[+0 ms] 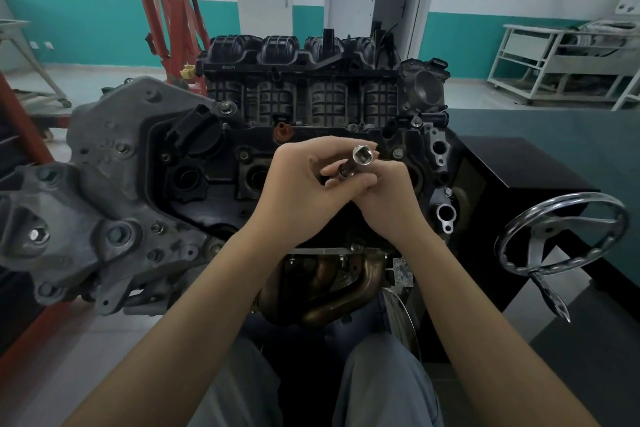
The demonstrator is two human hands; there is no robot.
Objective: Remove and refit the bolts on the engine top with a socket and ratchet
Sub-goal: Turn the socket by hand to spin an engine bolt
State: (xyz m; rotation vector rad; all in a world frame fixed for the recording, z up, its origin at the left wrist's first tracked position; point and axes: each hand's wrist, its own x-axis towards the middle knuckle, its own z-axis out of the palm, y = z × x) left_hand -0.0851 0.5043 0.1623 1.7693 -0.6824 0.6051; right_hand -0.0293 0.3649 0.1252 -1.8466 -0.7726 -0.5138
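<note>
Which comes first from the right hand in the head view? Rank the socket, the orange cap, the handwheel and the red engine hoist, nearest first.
From the right hand:
1. Socket, held in the fingers.
2. Orange cap, up-left on the engine top.
3. Handwheel, far right.
4. Red engine hoist, back left.

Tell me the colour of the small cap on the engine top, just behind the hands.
The small cap is reddish-orange, seen in the head view.

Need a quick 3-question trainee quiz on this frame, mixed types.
1. True or false: the socket is seated on a bolt.
2. The socket's open end faces: A) down at the engine B) up toward the camera C) is hidden.
3. Fill in: the chrome handwheel is on the person's ____ side.

Key: 1 false, since the left hand and right hand hold it above the engine; 2 B; 3 right.
</note>
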